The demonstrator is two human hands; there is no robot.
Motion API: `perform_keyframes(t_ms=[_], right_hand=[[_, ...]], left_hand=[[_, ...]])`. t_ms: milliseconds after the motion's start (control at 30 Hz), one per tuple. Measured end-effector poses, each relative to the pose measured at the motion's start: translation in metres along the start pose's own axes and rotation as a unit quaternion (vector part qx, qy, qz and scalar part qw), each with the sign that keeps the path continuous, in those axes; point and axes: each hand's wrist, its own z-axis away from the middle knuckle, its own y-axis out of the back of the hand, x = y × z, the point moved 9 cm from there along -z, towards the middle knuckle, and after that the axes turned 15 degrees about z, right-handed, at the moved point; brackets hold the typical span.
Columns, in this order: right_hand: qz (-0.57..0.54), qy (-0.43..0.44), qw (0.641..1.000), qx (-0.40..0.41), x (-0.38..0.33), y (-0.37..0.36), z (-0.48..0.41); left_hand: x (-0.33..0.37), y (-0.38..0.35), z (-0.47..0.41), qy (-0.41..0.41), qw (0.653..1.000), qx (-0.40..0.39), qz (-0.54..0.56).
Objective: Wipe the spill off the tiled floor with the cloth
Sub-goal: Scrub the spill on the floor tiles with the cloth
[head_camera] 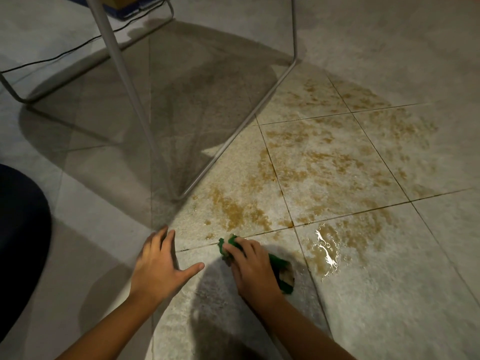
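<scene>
A wide brown spill [324, 162] is smeared over several grey tiles of the floor [405, 294], with a shiny wet puddle [326, 249] at its near right. My right hand [253, 268] presses a green cloth [281, 271] flat on the floor at the spill's near edge; the cloth shows at my fingertips and beside my palm. My left hand [161, 263] rests flat on the tile to the left, fingers spread, holding nothing.
A thin grey metal frame [135, 100] of a piece of furniture stands on the floor just beyond my hands, its foot rail [233, 141] crossing the spill's left edge. A black cable [62, 54] runs at the far left. Dark fabric [18, 242] fills the left edge.
</scene>
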Motion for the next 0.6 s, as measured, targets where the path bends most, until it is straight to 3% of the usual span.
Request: perform_keyframes(t_ms=[367, 500, 600], right_hand=[[0.025, -0.078, 0.996, -0.028, 0.044, -0.015, -0.030], [-0.016, -0.135, 0.989, -0.066, 0.067, -0.022, -0.016], [-0.014, -0.157, 0.987, -0.030, 0.068, -0.014, -0.005]], left_hand=[[-0.004, -0.001, -0.006, 0.002, 1.000, -0.001, -0.022], [-0.003, 0.000, -0.006, 0.001, 1.000, -0.002, -0.028], [-0.004, 0.000, -0.008, 0.002, 0.999, -0.004, -0.032]])
